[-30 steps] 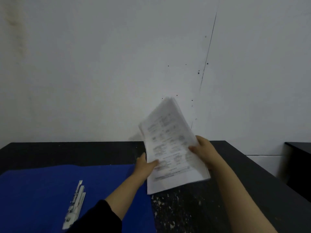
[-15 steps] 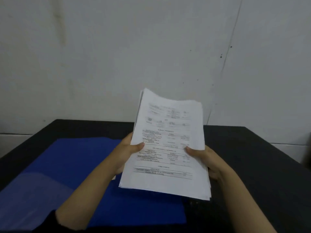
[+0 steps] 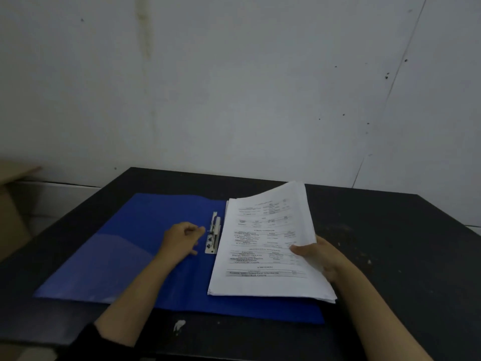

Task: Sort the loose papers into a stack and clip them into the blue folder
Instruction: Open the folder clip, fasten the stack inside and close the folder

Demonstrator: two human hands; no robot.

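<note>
Lowered from mid-air, the paper stack (image 3: pixel 268 246) now lies on the right half of the open blue folder (image 3: pixel 145 246), gripped at its right edge by the right hand (image 3: pixel 318 257) alone. Having let go, the left hand (image 3: pixel 182 239) rests loosely curled on the folder, holding nothing, just beside the metal clip (image 3: pixel 214 234).

A printed paper stack (image 3: pixel 268 246) lies tilted on the right half of the open blue folder (image 3: pixel 125 254), beside its metal clip (image 3: pixel 214 234).
</note>
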